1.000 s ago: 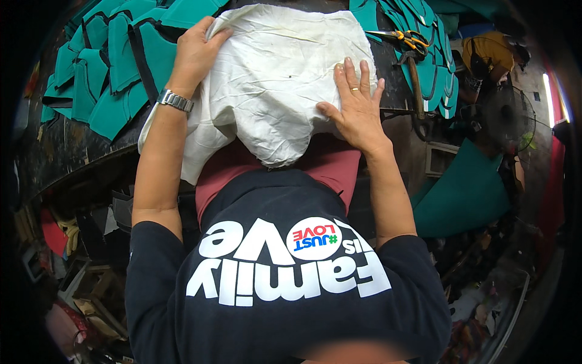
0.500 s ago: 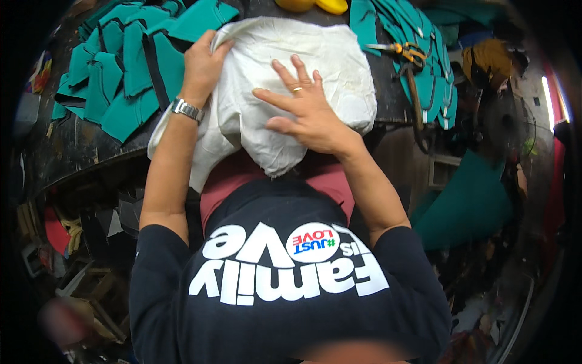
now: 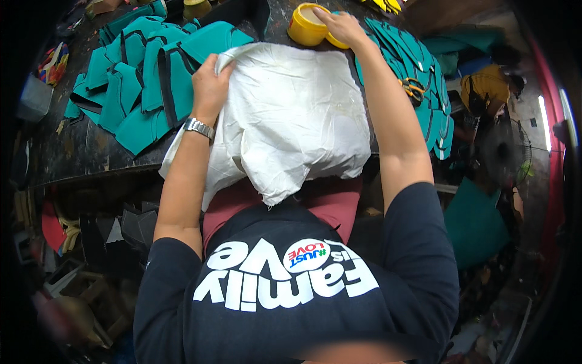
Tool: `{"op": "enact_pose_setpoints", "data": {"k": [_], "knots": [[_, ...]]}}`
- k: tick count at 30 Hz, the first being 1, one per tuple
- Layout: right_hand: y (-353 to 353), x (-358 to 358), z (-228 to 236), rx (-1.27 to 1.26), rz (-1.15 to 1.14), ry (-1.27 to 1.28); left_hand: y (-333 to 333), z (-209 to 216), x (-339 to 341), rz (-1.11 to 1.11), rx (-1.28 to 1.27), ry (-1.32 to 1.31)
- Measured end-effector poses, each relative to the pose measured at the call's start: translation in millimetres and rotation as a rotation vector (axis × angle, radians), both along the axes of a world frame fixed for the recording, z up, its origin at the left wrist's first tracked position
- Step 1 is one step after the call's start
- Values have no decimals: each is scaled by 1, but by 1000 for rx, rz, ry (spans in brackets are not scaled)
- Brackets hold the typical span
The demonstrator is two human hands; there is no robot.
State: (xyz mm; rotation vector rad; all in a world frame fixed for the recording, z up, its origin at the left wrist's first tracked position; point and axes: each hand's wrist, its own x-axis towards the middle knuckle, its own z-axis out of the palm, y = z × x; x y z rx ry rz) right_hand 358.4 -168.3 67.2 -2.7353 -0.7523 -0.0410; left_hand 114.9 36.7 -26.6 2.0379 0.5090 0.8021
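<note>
Your left hand (image 3: 210,88) pinches the crumpled white cloth (image 3: 291,115), which hangs over the dark table's (image 3: 91,151) edge. Your right hand (image 3: 344,29), fingers half bent, reaches the round yellow plastic tub (image 3: 305,33); I can't tell if it grips. Pale stuff (image 3: 308,14) sits inside. Big white letters (image 3: 267,296) cover your black shirt (image 3: 254,337).

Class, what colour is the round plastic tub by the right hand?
The tub is yellow; see the head view.
</note>
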Motion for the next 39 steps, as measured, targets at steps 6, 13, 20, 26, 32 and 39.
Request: {"op": "enact_pose_setpoints", "data": {"k": [6, 13, 20, 26, 32, 39], "knots": [[2, 4, -4, -96, 262, -432, -2, -1, 2, 29, -12, -21], [-26, -37, -8, 332, 166, 342, -3, 4, 0, 7, 2, 21], [-153, -149, -40, 702, 165, 509, -2, 0, 0, -4, 37, 32], [-181, -195, -76, -230, -51, -42, 3, -2, 1, -3, 40, -9], [-149, -193, -66, -392, 120, -94, 12, -4, 1, -59, 5, 26], [-82, -225, -72, -271, 251, -85, 23, -6, 1, -141, -5, 72]]}}
